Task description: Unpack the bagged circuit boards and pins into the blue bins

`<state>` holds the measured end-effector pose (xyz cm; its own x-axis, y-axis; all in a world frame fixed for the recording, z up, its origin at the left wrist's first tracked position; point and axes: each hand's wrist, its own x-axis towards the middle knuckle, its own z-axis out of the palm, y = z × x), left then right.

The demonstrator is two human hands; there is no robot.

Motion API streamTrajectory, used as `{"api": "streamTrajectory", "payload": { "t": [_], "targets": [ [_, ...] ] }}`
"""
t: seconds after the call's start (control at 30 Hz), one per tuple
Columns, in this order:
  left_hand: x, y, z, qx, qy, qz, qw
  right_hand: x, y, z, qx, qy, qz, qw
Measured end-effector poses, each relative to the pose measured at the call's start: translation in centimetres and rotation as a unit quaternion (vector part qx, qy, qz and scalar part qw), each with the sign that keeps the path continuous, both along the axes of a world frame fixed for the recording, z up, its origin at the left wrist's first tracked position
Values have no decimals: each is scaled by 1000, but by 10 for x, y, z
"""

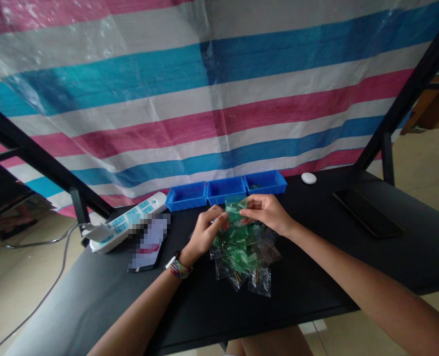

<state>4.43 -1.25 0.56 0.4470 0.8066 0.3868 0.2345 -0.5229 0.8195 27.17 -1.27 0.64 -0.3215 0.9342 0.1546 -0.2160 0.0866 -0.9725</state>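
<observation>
Above a pile of small clear and green plastic bags [237,254], my two hands hold one small green plastic bag [235,203] upright between them. My right hand [266,211] pinches its right edge between thumb and fingers. On the other side, my left hand [207,228] is closed, thumb against fingers, at the bag's lower left edge. Thin gold-coloured pieces show inside some clear bags at the pile's near side. What the held bag contains is too small to make out.
Three joined blue trays [185,202] stand behind the pile; the right one has something small in it. Left are a white power strip [130,222] and a phone [150,242]. A white round object [309,178] and a dark phone [367,212] lie right on the black table [297,296].
</observation>
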Motion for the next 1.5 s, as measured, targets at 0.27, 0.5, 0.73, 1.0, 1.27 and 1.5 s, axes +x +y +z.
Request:
{"api": "streamTrajectory", "payload": {
  "t": [0.27, 0.5, 0.73, 1.0, 1.27, 1.5],
  "targets": [
    [2, -4, 4, -54, -26, 27, 998, -1, -3, -9, 185, -68, -116, 973],
    [6, -4, 5, -95, -46, 68, 992, 3, -8, -3, 367, -140, -163, 905],
    [6, 1, 1, -104, -66, 69, 990, 3, -10, 0, 380, -168, -166, 895],
    [6, 5, 0, -93, -121, 88, 984, 2, -1, -2, 85, 4, -77, 993],
    [5, 6, -2, -31, -69, 84, 994, -7, -4, -6, -25, 43, 1, 999],
    [2, 8, -5, 15, 47, 88, 995, 13, 15, -6, 17, 44, -125, 991]
  ]
}}
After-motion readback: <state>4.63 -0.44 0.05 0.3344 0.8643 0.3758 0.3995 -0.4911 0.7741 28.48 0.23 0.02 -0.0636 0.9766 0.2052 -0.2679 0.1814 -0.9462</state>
